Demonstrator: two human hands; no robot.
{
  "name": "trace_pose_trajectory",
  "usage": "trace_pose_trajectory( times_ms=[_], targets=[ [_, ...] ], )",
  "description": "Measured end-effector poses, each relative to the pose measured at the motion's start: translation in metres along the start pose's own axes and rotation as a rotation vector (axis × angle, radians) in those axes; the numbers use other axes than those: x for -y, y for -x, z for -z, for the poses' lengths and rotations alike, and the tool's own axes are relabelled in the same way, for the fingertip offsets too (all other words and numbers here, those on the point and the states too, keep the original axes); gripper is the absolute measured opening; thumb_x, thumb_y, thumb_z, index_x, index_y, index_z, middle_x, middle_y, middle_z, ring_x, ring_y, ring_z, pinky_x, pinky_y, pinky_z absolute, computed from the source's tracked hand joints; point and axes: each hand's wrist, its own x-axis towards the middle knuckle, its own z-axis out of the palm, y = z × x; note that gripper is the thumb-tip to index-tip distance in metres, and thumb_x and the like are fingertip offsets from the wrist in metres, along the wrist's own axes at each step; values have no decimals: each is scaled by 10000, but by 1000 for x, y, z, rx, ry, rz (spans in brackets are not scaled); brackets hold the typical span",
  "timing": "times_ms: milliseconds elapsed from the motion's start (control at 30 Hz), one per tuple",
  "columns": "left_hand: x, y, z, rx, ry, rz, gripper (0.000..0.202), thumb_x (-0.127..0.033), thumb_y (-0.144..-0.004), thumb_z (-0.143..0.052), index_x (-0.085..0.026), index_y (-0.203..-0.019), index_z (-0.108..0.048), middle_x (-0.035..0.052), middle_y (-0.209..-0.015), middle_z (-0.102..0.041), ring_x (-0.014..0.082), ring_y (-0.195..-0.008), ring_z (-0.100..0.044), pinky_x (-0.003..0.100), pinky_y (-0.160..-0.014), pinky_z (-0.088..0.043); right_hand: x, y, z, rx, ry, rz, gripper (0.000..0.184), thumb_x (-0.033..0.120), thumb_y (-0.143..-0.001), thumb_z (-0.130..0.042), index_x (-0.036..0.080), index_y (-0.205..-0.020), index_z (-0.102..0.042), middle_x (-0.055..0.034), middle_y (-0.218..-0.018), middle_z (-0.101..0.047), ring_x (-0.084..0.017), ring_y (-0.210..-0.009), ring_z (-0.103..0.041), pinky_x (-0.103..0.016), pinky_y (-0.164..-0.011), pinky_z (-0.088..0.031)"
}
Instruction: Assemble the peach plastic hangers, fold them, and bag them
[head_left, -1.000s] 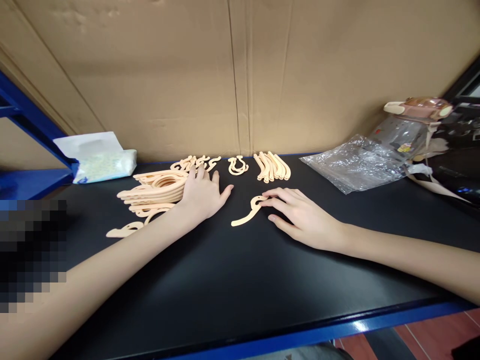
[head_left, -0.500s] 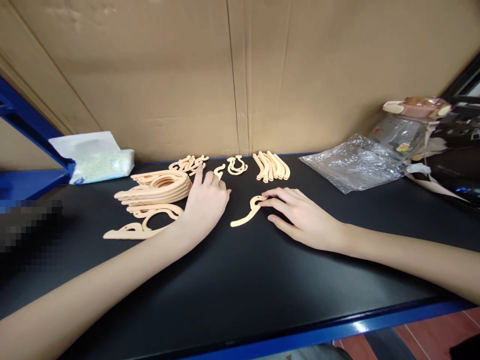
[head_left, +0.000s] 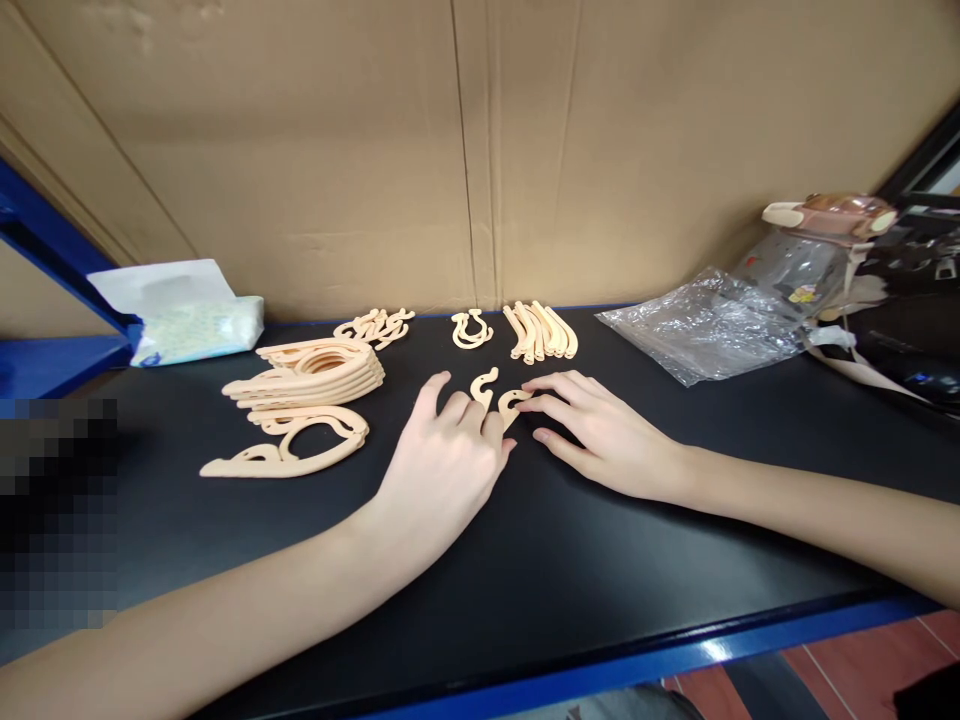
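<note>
Noting the small hook (head_left: pixel 484 396) just left of the curved piece (head_left: pixel 508 410), both mid-desk (head_left: pixel 600 590), a thin gap between their far ends; whether they touch lower down, cannot tell. Hook juts from the far side of the left hand (head_left: pixel 446 460), long axis running away from the body, open curl at the far end. Left grip looks closed round its near end, fingertips hidden. Curved piece: looped end under the index and middle fingertips of the right hand (head_left: pixel 607 430), body heading nearward and left behind the left knuckles. Right grip not pinched, thumb standing apart from the fingers. Left hand nearer the hook, right on the loop. Against half a second ago: left hand and hook have come nearward and right from beside the far heap (head_left: pixel 371 328); curved piece's tail, then bare, is now covered; right hand unchanged.
</note>
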Motion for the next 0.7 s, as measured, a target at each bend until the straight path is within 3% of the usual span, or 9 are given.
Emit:
trace_pose_trajectory(
  times_ms=[167,300,500,700],
  targets=[
    [-2,4,0,-27,-22,-52,238,-21,-849,-484,-117,-887,-698,35,-687,-648,213,-709,-628,444,-942,-426,-1,0,0,-21,-20,8,282,228,-938,-457,212,-1195,-572,-107,-1228,-573,-257,-1168,-525,-494,-997,-470],
    [-2,4,-1,-20,-9,-68,291,31,-811,-463,-115,-915,-692,32,-701,-647,220,-729,-631,440,-927,-423,0,0,0,-19,-12,8,279,225,-941,-457,205,-1195,-570,-104,-1228,-567,-252,-1162,-525,-482,-1004,-468],
    [-3,3,-4,10,-1,-12,187,-109,-885,-501,-101,-939,-680,61,-765,-648,235,-748,-615,430,-882,-423,0,0,0,-19,-20,10,295,224,-940,-459,212,-1213,-568,-105,-1230,-573,-251,-1156,-531,-484,-1002,-470],
    [1,1,-6,52,83,63,318,-329,-924,-499,-81,-1055,-650,111,-851,-647,274,-809,-602,444,-845,-428,-1,0,0,-16,-29,18,295,226,-942,-454,222,-1216,-563,-101,-1232,-571,-251,-1169,-524,-489,-1009,-470]
  ],
)
